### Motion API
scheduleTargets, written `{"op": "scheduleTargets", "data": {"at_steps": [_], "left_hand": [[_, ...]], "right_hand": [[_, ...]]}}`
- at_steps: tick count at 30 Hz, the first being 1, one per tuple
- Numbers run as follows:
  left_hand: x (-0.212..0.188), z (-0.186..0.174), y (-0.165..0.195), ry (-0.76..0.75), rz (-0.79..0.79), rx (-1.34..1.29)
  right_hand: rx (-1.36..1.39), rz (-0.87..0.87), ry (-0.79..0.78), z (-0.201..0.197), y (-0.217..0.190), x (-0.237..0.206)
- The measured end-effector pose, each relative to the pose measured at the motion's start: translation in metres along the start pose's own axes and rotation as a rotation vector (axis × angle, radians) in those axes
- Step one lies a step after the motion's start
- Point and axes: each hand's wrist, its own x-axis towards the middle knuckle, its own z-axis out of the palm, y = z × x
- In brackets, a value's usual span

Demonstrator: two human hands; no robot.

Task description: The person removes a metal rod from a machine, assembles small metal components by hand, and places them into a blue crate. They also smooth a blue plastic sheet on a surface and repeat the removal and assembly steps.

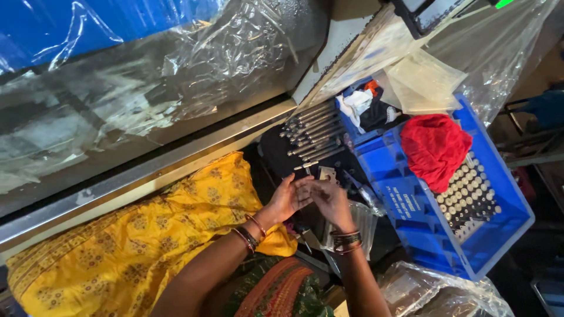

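Left hand [289, 198]: palm turned toward the right hand, fingers partly curled and narrow; it appears to pinch a small pale part at the fingertips, though the part is too small to identify.
Right hand [330, 201]: meets the left hand fingertip to fingertip, fingers bent close around the same small part; whether it grips or only steadies cannot be told.
Small part: between the two hands, above the lap, just below the row of rods.
Row of long grey metal rods [314, 130]: lies side by side on a dark surface, directly ahead of the hands, ends toward them.
Blue plastic crate [411, 199]: stands right of the hands; its far corner holds a crumpled red cloth [436, 148].
Tray of round silver caps [468, 196]: rests inside the crate, beside the cloth, caps in neat rows.
Yellow patterned fabric [147, 235]: covers the lap left of the hands.
Clear plastic sheeting [176, 76]: drapes the long metal edge at the far left.
Handling judgement: fine finger work of this kind goes best with both wrists low and braced, the part kept over the lap so a slip stays recoverable.
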Motion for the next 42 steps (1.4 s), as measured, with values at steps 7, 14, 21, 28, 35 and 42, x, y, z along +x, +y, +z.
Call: {"op": "scheduleTargets", "data": {"at_steps": [7, 14, 21, 28, 35, 42], "left_hand": [[-0.017, 0.006, 0.014, -0.024, 0.048, -0.029], [-0.026, 0.026, 0.022, -0.003, 0.015, -0.016], [-0.033, 0.033, 0.028, 0.046, 0.023, 0.071], [-0.036, 0.037, 0.030, 0.016, 0.034, 0.050], [-0.033, 0.039, 0.032, 0.026, 0.034, 0.081], [-0.026, 0.031, 0.021, 0.011, 0.049, 0.155]], "right_hand": [[-0.099, -0.113, -0.003, 0.004, -0.032, 0.002], [-0.053, -0.039, -0.005, 0.002, -0.030, 0.002], [-0.064, -0.041, -0.035, 0.002, -0.041, 0.001], [-0.122, -0.050, -0.067, -0.002, -0.049, -0.001], [-0.085, 0.004, 0.002, -0.013, -0.030, 0.000], [-0.217, 0.154, 0.337, -0.089, 0.039, 0.003]]}}
